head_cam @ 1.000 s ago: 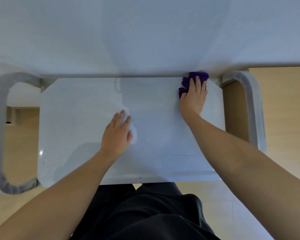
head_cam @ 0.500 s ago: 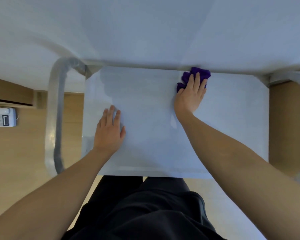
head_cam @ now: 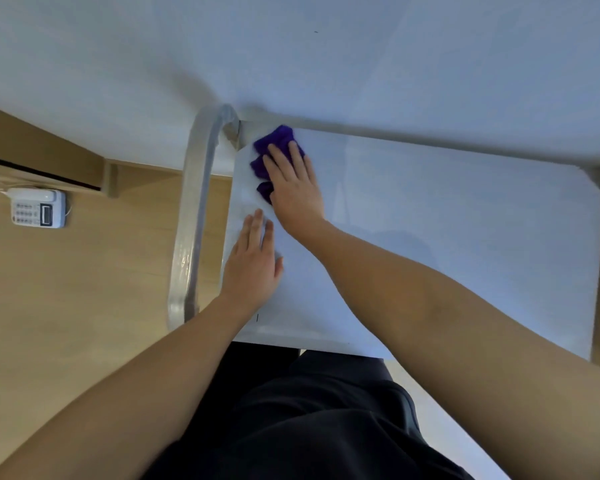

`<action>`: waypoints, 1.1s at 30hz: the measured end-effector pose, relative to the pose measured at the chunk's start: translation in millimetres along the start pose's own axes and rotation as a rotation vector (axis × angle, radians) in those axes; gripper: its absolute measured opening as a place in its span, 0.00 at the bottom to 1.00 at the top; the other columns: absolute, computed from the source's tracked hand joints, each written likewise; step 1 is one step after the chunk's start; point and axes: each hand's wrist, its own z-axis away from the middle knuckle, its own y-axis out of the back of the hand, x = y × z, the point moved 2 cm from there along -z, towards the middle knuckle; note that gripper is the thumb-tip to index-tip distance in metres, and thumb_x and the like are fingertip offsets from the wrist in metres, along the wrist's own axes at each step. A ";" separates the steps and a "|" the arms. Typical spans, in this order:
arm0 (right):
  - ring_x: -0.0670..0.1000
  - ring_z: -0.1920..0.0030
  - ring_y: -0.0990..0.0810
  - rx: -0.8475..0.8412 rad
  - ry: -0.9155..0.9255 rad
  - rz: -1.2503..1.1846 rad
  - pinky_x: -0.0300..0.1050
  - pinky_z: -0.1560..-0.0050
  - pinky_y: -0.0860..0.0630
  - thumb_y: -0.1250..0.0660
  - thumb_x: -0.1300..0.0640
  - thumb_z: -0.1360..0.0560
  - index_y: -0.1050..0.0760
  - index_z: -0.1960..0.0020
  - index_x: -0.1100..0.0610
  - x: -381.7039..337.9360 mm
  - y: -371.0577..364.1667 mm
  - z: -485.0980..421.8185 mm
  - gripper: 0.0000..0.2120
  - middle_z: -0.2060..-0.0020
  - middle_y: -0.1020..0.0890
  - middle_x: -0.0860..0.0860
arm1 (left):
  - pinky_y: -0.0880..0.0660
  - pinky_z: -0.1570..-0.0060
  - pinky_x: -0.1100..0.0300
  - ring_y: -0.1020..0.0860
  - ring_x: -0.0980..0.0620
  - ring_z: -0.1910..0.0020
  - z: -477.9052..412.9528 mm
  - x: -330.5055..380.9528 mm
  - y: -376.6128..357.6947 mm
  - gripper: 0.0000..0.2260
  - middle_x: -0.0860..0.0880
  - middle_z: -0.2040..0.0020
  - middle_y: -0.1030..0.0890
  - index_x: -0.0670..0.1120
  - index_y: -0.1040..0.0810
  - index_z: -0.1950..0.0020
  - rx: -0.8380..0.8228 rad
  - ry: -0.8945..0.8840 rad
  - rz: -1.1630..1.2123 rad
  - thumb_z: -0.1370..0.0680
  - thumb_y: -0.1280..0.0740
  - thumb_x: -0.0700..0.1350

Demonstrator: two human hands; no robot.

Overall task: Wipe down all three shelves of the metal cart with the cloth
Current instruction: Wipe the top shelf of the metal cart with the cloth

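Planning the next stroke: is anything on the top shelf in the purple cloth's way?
The left hand lies flat on the top shelf just nearer than the purple cloth that the right hand presses. Rightward, nothing visible blocks it.

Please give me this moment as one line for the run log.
step: wiping shelf | right hand: presses purple cloth at far left corner | left hand: flat on shelf

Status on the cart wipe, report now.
Right hand flat on purple cloth, far left corner of top shelf. Left hand flat on shelf beside it. Cart handle just left of cloth.
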 end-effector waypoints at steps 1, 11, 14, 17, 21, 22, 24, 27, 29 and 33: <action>0.57 0.22 0.53 -0.010 0.081 0.002 0.55 0.23 0.55 0.43 0.57 0.21 0.45 0.23 0.56 5.1 2.0 2.2 0.28 0.22 0.44 0.51 | 0.37 0.29 0.50 0.51 0.42 0.22 0.1 0.8 0.2 0.31 0.40 0.21 0.52 0.40 0.47 0.23 -0.007 0.003 0.007 0.20 0.38 0.51; 0.56 0.22 0.53 0.228 -0.626 -0.180 0.52 0.23 0.57 0.44 0.64 0.26 0.48 0.22 0.57 85.0 23.6 23.9 0.33 0.22 0.46 0.51 | 0.36 0.30 0.51 0.54 0.44 0.22 -3.5 -4.0 2.0 0.30 0.42 0.21 0.54 0.41 0.47 0.22 -0.016 -0.049 0.082 0.20 0.39 0.49; 0.57 0.22 0.57 0.210 -0.727 -0.158 0.54 0.23 0.58 0.45 0.64 0.24 0.51 0.22 0.56 57.3 21.9 8.2 0.33 0.22 0.50 0.50 | 0.37 0.29 0.51 0.54 0.44 0.22 -2.0 -7.5 0.4 0.30 0.42 0.21 0.55 0.40 0.48 0.22 -0.008 -0.044 0.086 0.20 0.40 0.48; 0.58 0.22 0.57 0.147 -0.526 -0.137 0.54 0.23 0.57 0.44 0.62 0.24 0.49 0.22 0.56 18.6 11.8 -10.7 0.32 0.22 0.49 0.50 | 0.39 0.27 0.51 0.54 0.43 0.22 -1.7 -9.6 -0.5 0.30 0.41 0.21 0.56 0.39 0.49 0.22 -0.003 -0.052 0.084 0.19 0.40 0.48; 0.58 0.22 0.54 0.006 -0.020 -0.058 0.54 0.23 0.56 0.42 0.60 0.22 0.44 0.23 0.55 -24.0 -1.1 -20.4 0.28 0.22 0.44 0.51 | 0.39 0.28 0.52 0.54 0.44 0.22 -1.4 -12.7 -1.7 0.32 0.42 0.21 0.56 0.41 0.50 0.22 0.004 -0.038 0.075 0.20 0.39 0.48; 0.58 0.22 0.53 -0.008 0.055 -0.055 0.54 0.23 0.56 0.42 0.60 0.22 0.42 0.23 0.55 -25.9 -2.1 -19.5 0.27 0.23 0.43 0.51 | 0.39 0.28 0.52 0.54 0.45 0.22 -0.6 -12.7 -1.7 0.32 0.43 0.21 0.57 0.41 0.50 0.22 0.004 -0.028 0.069 0.20 0.39 0.48; 0.58 0.22 0.51 -0.017 0.124 -0.067 0.53 0.23 0.54 0.42 0.61 0.22 0.40 0.24 0.55 -20.0 -1.2 -16.5 0.26 0.23 0.41 0.51 | 0.40 0.28 0.52 0.54 0.45 0.22 0.9 -10.5 -1.6 0.31 0.43 0.21 0.57 0.42 0.50 0.22 0.003 -0.014 0.053 0.20 0.39 0.48; 0.56 0.22 0.49 -0.004 0.129 -0.061 0.52 0.23 0.52 0.42 0.62 0.22 0.38 0.25 0.54 -2.1 3.0 -9.0 0.25 0.24 0.39 0.50 | 0.42 0.27 0.50 0.53 0.43 0.22 2.7 0.1 -1.4 0.30 0.41 0.21 0.54 0.42 0.47 0.22 0.007 -0.001 0.032 0.20 0.39 0.47; 0.56 0.22 0.48 0.013 0.079 -0.077 0.52 0.23 0.51 0.42 0.62 0.22 0.38 0.25 0.54 14.8 6.4 0.0 0.25 0.24 0.39 0.50 | 0.42 0.27 0.49 0.52 0.43 0.22 3.2 12.9 -2.4 0.29 0.41 0.21 0.53 0.42 0.46 0.23 0.007 -0.022 0.007 0.20 0.39 0.47; 0.56 0.22 0.47 0.059 0.004 -0.098 0.52 0.23 0.50 0.41 0.62 0.22 0.37 0.26 0.54 62.8 15.5 27.9 0.25 0.24 0.38 0.50 | 0.40 0.28 0.49 0.50 0.43 0.23 1.2 49.3 -6.1 0.28 0.41 0.21 0.50 0.42 0.43 0.23 0.005 -0.076 -0.014 0.21 0.38 0.47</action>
